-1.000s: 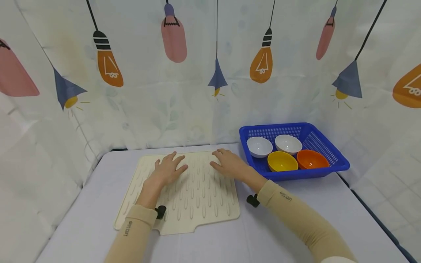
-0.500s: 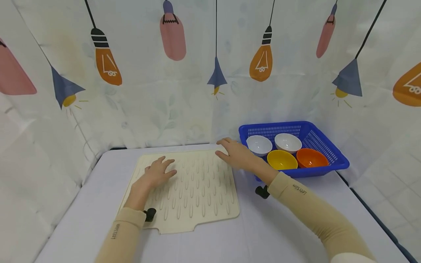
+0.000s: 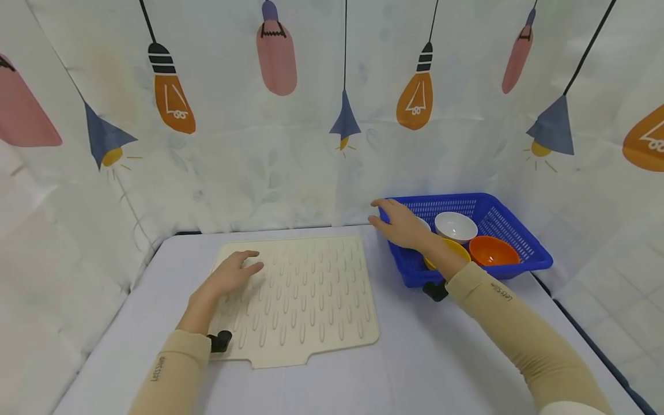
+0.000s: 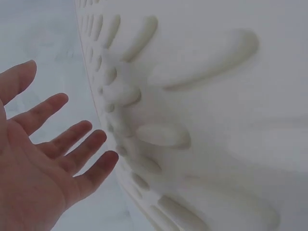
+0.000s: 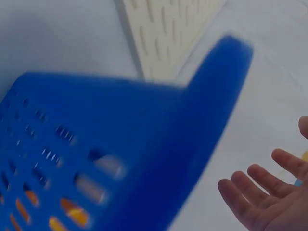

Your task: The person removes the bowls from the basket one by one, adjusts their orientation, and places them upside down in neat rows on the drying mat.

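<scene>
Cream ribbed silicone mat (image 3: 301, 300) flat on bench

Lying on pale bench (image 3: 415, 369), beside blue plastic basket (image 3: 510, 262). Left hand (image 3: 228, 278) spread flat on mat; right hand (image 3: 402, 226) open over basket's white bowls (image 3: 455, 226). Best lowered slowly, fingers wide.

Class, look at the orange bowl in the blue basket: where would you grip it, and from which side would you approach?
Pinch the rim of the orange bowl from above. It sits upright with its mouth open, and the blue basket walls and the yellow bowl beside it block a side approach. Its near-right rim looks freest.
</scene>
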A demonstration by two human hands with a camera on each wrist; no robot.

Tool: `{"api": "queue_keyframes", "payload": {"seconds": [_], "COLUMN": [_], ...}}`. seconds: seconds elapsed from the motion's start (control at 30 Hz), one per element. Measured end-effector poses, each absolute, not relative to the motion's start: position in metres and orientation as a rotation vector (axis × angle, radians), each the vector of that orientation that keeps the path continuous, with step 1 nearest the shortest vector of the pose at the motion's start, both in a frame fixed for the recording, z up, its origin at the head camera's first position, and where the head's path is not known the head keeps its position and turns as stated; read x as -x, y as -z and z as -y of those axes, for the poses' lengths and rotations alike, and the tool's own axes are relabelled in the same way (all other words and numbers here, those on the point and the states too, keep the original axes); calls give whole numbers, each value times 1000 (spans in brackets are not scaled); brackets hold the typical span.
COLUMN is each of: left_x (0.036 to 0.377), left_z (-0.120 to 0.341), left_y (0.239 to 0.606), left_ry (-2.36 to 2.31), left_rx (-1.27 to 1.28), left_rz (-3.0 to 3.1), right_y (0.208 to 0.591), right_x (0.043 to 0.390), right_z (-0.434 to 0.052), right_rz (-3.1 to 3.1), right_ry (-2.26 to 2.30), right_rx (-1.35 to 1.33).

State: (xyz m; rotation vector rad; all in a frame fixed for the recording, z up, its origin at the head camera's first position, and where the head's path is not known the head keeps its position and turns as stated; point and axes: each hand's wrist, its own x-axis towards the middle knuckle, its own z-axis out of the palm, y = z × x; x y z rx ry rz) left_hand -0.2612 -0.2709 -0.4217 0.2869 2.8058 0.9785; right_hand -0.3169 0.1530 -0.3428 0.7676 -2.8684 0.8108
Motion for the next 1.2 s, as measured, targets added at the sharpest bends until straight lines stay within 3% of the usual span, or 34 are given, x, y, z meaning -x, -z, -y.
{"api": "queue_keyframes", "payload": {"seconds": [0.63, 1.2], "left_x": [252, 245], "left_z": [324, 363], "left_y": [418, 426], "left_ry": [-1472, -1531], "left_rx": [83, 271], "left_rz": [-2590, -2451], "right_y": [342, 344], "right_x": [338, 345], "right_z": [-223, -253], "right_rz": [3025, 3150], "right_ry": [-966, -884], "right_rx": [-502, -365]}}
